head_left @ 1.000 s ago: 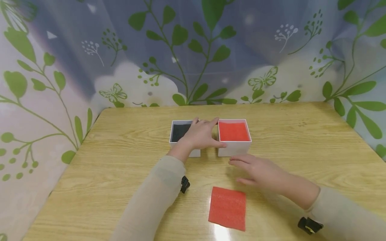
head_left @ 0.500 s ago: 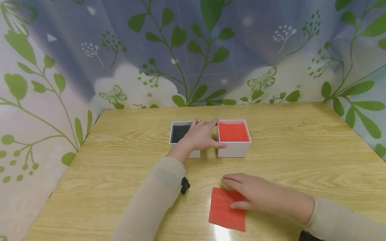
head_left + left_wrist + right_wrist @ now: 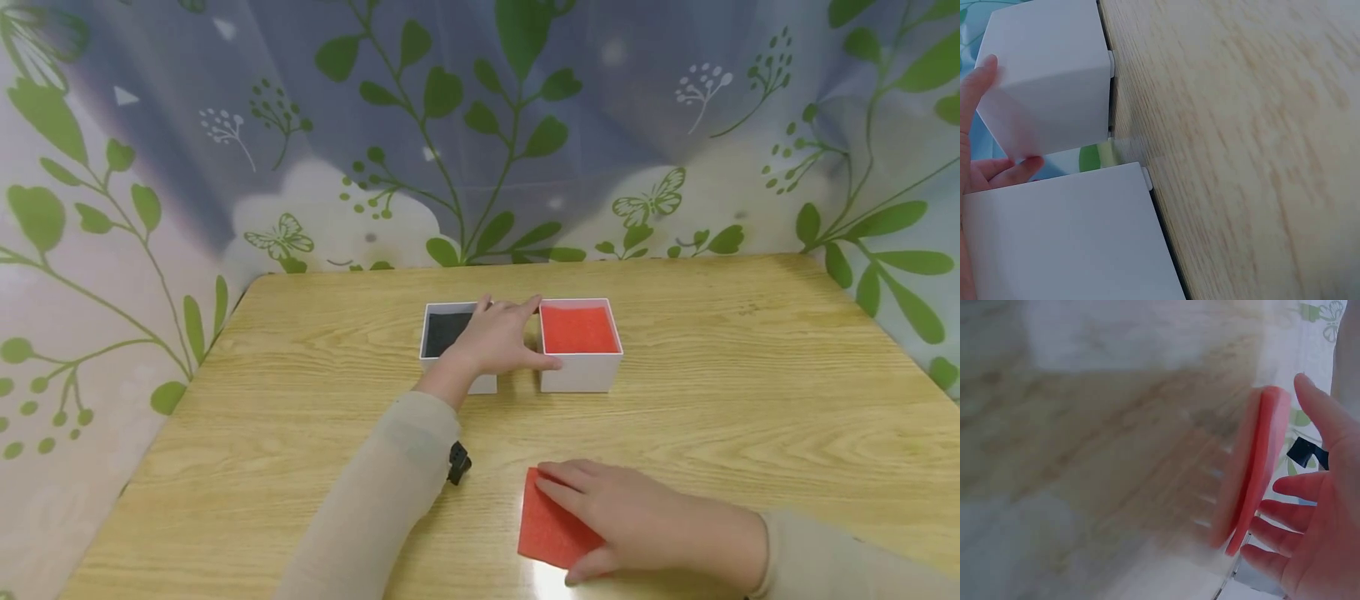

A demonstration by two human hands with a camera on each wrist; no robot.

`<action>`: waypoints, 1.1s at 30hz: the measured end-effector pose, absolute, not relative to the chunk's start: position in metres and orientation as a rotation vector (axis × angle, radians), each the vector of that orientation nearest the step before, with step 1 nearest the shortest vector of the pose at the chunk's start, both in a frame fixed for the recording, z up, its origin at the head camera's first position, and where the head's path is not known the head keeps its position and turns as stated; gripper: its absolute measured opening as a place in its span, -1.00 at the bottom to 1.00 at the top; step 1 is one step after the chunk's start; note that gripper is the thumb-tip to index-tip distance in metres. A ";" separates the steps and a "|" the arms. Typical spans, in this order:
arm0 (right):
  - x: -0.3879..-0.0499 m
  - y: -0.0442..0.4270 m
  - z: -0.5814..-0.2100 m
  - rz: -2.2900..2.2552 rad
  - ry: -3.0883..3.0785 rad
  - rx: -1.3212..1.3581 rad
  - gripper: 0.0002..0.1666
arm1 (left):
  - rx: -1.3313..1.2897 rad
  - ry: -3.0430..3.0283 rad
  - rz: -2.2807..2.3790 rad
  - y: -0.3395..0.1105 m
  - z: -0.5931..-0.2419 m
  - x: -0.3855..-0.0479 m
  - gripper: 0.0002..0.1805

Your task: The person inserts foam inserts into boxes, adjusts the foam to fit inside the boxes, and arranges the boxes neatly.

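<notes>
A red square cloth (image 3: 551,525) lies flat near the table's front. My right hand (image 3: 630,517) is spread over it, fingers at the far edge and thumb by the near edge; the right wrist view has the fingertips of the right hand (image 3: 1310,531) close beside the red cloth (image 3: 1260,462). My left hand (image 3: 498,337) reaches across the left white box (image 3: 483,384) with black content (image 3: 444,333). Its spread thumb and fingertip touch the right white box (image 3: 577,373), which contains red cloth (image 3: 577,329). Part of the left box is hidden.
The wooden table (image 3: 300,400) ends at a patterned curtain (image 3: 480,125) behind and at both sides. A narrow gap separates the boxes. A small black device (image 3: 458,462) is strapped at the left wrist.
My right hand has moved from near the right box down toward me and over the red cloth. The left hand stays in place, as do the boxes.
</notes>
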State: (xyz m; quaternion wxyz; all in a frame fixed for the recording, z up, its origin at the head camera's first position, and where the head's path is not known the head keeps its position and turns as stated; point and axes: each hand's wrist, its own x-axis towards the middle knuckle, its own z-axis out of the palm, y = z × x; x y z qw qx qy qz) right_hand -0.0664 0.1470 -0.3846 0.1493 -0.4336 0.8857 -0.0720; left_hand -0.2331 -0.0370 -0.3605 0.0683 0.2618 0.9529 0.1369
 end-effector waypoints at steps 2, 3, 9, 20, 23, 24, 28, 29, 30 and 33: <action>-0.066 0.146 -0.385 -0.185 2.544 -1.247 0.09 | 0.790 2.873 0.410 -0.037 -0.360 -0.233 0.13; -0.065 0.145 -0.385 -0.172 2.545 -1.243 0.09 | 0.792 2.874 0.409 -0.037 -0.360 -0.233 0.13; -0.066 0.146 -0.384 -0.155 2.566 -1.217 0.01 | 0.793 2.870 0.408 -0.037 -0.359 -0.232 0.13; -0.073 0.151 -0.387 -0.158 2.600 -1.164 -0.02 | 0.796 2.873 0.416 -0.037 -0.359 -0.232 0.13; -0.073 0.151 -0.386 -0.154 2.609 -1.179 -0.04 | 0.799 2.876 0.423 -0.038 -0.360 -0.233 0.13; -0.074 0.151 -0.386 -0.151 2.609 -1.183 -0.04 | 0.797 2.876 0.421 -0.038 -0.360 -0.233 0.13; -0.075 0.151 -0.385 -0.136 2.607 -1.214 -0.06 | 0.791 2.872 0.419 -0.037 -0.360 -0.232 0.13; -0.075 0.151 -0.386 -0.135 2.608 -1.228 -0.06 | 0.789 2.870 0.414 -0.037 -0.360 -0.232 0.13; -0.076 0.151 -0.386 -0.134 2.607 -1.237 -0.06 | 0.786 2.869 0.412 -0.037 -0.359 -0.232 0.13; -0.078 0.153 -0.386 -0.153 2.599 -1.247 -0.06 | 0.784 2.870 0.404 -0.038 -0.358 -0.231 0.13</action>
